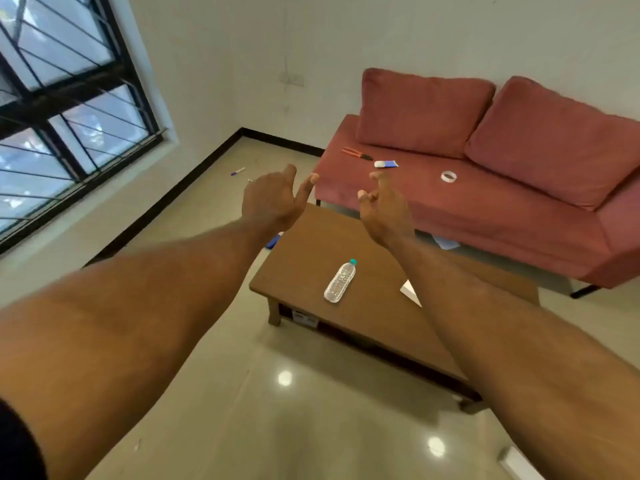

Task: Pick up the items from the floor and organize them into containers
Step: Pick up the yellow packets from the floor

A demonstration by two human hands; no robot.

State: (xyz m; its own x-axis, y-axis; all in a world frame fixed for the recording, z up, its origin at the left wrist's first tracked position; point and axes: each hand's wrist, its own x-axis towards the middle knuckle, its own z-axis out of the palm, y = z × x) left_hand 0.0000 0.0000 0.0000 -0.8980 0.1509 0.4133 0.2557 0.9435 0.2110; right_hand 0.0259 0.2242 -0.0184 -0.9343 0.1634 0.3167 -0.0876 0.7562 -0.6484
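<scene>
**Both hands up and empty over the coffee table**

Arms stretched forward, and neither hand has anything in it. The left hand [273, 199] is spread loose, thumb and forefinger apart, held up in the air over the far-left corner of the wooden coffee table [374, 327]. The right hand [384, 209] is raised beside it, fingers half curled, gripping nothing.

Down on the floor: a purple-capped marker [238, 171] lies by the black skirting under the barred window [62, 98], well apart from the table. A blue item [272, 241] peeks out at the table's left edge, mostly hidden by the left wrist — hard to say what it is. A pale blue cloth or paper [445, 242] lies on the floor under the sofa's front edge.

On the tabletop, a clear plastic water bottle [340, 281] lies on its side, teal cap pointing toward the sofa; no readable label. A white flat thing [410, 292] is half covered by the right forearm.

The red sofa [502, 216] carries orange-handled pliers [356, 154], a white-and-blue tube [385, 164] just beside them, and a roll of white tape [449, 176] further along the seat. Any print on the tube is too blurred to read.
</scene>
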